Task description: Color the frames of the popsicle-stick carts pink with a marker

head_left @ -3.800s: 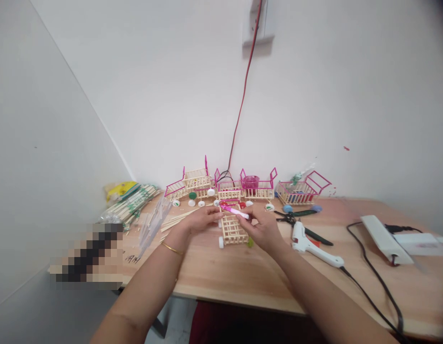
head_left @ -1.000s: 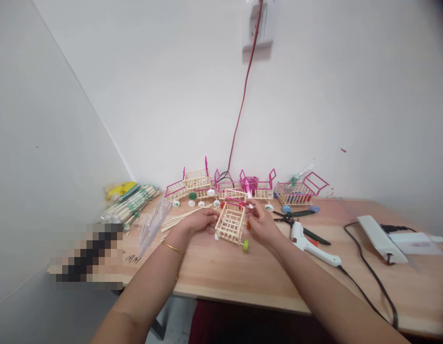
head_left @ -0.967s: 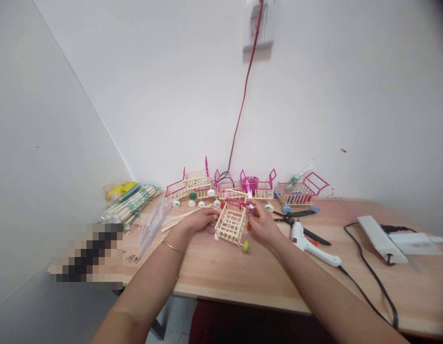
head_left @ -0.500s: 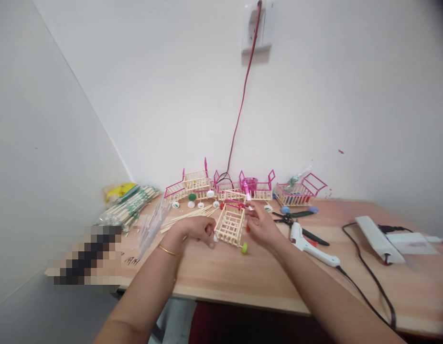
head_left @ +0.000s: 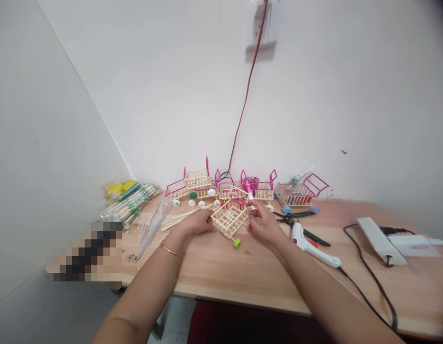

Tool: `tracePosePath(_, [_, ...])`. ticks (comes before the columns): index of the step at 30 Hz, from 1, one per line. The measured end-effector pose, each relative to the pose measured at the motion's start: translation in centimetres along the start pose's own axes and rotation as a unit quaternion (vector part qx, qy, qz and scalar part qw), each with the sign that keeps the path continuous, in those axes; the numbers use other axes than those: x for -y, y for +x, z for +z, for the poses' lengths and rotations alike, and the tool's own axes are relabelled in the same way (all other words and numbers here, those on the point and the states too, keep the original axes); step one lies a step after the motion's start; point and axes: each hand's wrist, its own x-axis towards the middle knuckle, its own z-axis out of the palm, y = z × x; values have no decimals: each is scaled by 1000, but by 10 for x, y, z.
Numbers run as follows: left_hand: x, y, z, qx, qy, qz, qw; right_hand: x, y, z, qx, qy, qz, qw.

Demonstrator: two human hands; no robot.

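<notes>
A small cart of pale sticks (head_left: 230, 219) stands tilted between my two hands near the middle of the wooden table, with some pink on its back edge. A lime green wheel (head_left: 237, 242) shows at its near corner. My left hand (head_left: 199, 221) is closed at the cart's left side, fingertips against it. At the right side, my right hand (head_left: 263, 223) has bent fingers touching the cart's rear corner; an orange-red piece (head_left: 249, 228) shows beside those fingers.
Several stick carts with pink handles, such as one at the right (head_left: 296, 195), line the wall. Bundled sticks (head_left: 133, 204) lie left. Pliers (head_left: 316, 237), a white glue gun (head_left: 318, 252) and a power strip (head_left: 382, 240) lie right, with black cables.
The cart has turned, its near corner and green wheel swinging left. My left hand has moved up a little along its side. The whole view has shifted slightly.
</notes>
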Motion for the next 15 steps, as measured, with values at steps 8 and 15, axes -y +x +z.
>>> tracePosePath(8, [8,8,3,-66,-33,-12,997,12,0,-4,12,10,27,1000])
tracePosePath(15, [11,13,5,-81,-98,3,992,29,-3,-7,53,22,64,996])
